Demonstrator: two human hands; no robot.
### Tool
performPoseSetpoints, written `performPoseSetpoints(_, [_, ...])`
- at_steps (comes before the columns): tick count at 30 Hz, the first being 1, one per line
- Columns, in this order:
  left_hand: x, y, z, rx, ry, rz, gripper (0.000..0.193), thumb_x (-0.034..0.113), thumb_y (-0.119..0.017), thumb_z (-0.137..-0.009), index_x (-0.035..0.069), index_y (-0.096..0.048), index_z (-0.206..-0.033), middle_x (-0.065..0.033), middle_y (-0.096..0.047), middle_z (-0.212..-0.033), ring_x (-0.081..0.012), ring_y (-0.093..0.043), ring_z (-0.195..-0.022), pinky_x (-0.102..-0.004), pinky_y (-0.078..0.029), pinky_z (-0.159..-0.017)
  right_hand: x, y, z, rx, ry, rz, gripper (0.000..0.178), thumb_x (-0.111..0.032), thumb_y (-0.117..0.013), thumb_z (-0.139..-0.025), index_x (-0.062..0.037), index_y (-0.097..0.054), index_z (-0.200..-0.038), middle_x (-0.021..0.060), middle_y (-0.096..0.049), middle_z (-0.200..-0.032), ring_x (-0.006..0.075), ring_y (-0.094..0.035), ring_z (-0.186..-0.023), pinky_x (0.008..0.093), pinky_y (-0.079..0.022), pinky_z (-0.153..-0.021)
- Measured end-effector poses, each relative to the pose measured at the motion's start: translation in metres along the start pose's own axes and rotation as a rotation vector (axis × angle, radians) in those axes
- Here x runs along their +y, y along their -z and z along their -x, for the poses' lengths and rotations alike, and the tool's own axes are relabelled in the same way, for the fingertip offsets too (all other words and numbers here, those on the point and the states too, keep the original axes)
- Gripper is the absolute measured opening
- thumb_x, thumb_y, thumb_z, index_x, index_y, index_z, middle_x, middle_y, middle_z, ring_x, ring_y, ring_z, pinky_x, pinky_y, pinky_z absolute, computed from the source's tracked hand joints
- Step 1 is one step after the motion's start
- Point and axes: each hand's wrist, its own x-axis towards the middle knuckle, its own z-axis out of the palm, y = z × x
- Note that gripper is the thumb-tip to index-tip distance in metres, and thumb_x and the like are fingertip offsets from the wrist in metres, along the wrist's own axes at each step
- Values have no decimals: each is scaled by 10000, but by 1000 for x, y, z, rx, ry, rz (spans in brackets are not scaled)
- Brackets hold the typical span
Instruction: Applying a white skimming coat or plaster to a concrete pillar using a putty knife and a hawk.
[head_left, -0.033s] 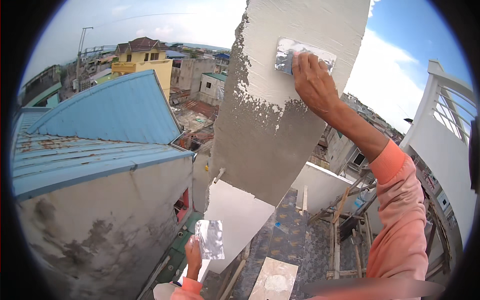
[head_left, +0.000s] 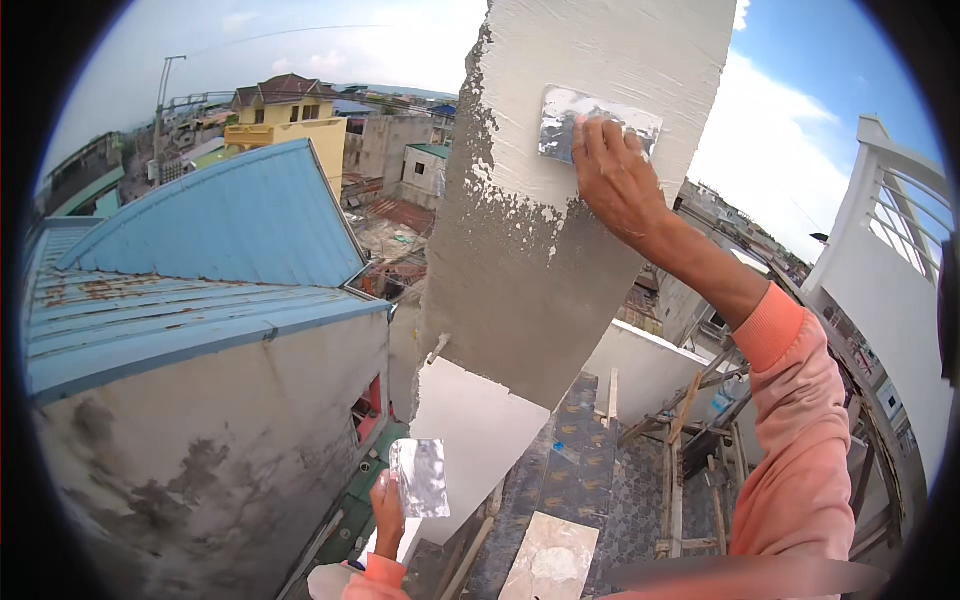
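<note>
My right hand presses a flat metal putty blade against the upper part of a wall column. White putty coats the column's top with a ragged lower edge; bare grey cement shows beneath it, and a white section lies lower down. At the lower left, my left hand grips a second metal putty blade by its side, held upright before the column's white lower section. Smears mark both blades. The fingers of my right hand hide part of its blade.
A rusty blue metal roof and a stained wall stand at left. Far below are dark patterned flooring, a pale board and wooden scaffold pieces. A white railing wall rises at right.
My right hand and its putty blade have slid slightly down and left across the white putty. My left hand and its blade stay nearly in place.
</note>
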Motion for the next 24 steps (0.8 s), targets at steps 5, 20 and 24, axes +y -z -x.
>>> performPoseSetpoints(5, [19, -19, 36, 96, 83, 334, 124, 133, -479, -982, 57, -554, -919, 15, -549, -865, -77, -516, -788, -242, -434, -732, -73, 12, 56, -65, 74, -155, 398, -109, -583, -802, 111, -587, -1134, 177, -529, -1072, 255, -499, -966, 365, -463, -798])
performPoseSetpoints(20, [144, -178, 60, -11, 492, 533, 329, 206, -401, -1025, -41, -519, -1208, -126, -625, -1091, -194, -644, -955, -328, -524, -843, -122, 160, 260, -834, -1113, -1950, 429, 22, -501, -843, 26, -504, -1271, 169, -590, -1205, 272, -586, -1041, 322, -439, -927])
performPoseSetpoints(24, [135, -217, 71, -165, 635, 479, 333, 206, -420, -1023, -41, -517, -1224, -130, -631, -1092, -193, -648, -951, -327, -525, -846, -152, 175, 302, 63, -892, -1910, 496, 20, -588, -803, -45, -543, -1292, 160, -545, -1348, 294, -513, -1276, 445, -341, -1117])
